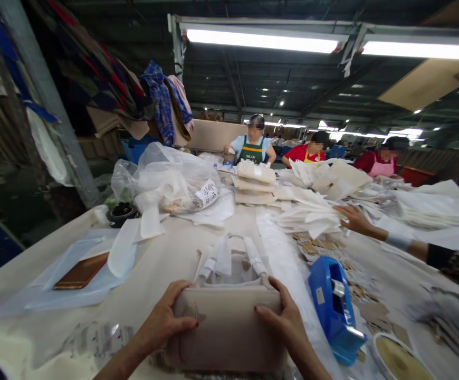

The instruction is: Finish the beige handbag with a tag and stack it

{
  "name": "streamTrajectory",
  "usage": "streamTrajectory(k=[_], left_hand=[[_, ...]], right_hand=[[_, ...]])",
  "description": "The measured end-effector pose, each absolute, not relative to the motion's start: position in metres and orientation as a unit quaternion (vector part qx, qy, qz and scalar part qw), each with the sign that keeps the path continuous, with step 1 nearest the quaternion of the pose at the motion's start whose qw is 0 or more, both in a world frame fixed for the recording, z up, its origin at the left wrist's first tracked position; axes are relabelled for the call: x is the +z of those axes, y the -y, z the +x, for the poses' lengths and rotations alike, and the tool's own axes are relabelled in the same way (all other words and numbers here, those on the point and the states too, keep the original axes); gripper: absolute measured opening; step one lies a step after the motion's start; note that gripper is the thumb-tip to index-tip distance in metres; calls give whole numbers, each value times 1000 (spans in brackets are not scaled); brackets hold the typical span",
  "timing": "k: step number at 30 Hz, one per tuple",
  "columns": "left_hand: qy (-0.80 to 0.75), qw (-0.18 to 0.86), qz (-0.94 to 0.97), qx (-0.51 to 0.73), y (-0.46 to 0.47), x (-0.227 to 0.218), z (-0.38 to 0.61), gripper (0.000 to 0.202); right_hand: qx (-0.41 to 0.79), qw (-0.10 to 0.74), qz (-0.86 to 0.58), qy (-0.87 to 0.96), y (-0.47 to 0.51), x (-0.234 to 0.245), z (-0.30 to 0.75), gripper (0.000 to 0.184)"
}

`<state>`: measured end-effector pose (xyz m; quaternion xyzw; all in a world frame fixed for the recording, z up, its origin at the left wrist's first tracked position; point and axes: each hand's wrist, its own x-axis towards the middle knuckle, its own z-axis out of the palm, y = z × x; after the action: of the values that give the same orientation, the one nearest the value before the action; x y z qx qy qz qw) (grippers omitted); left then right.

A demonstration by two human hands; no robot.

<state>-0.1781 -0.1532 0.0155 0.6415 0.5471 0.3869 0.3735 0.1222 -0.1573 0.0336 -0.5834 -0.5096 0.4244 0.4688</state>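
Note:
A beige handbag (229, 330) stands on the table right before me, its handles wrapped in white material and standing up at the far side. My left hand (170, 314) grips its left upper edge, thumb on the near face and fingers behind. On the right upper corner, my right hand (283, 311) holds it the same way. White wrapping (235, 272) shows in the bag's opening. The fingers behind the bag are partly hidden.
A blue tape dispenser (334, 311) stands right of the bag, near a tape roll (399, 359). A brown phone-like item (82, 271) lies left on pale sheets. Stacked wrapped packs (255, 182) and a plastic bag (174, 174) stand behind. A co-worker's hand (358, 220) reaches in from the right.

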Motion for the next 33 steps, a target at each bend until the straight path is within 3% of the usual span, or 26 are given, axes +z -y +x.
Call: streamTrajectory(k=[7,18,24,29,33], left_hand=[[-546,458,586,385,153,10,-176,62],[-560,551,527,325,148,21,-172,63],[-591,530,503,343,149,24,-171,74],[-585,551,522,286,143,18,-173,70],[-569,569,528,271,138,12,-175,69]], right_hand=[[544,456,-544,447,147,50,127,73],[487,421,-610,462,142,34,126,71],[459,428,-607,488,141,32,125,70],[457,409,-628,479,140,29,126,77],[457,397,-634,480,139,26,126,72]])
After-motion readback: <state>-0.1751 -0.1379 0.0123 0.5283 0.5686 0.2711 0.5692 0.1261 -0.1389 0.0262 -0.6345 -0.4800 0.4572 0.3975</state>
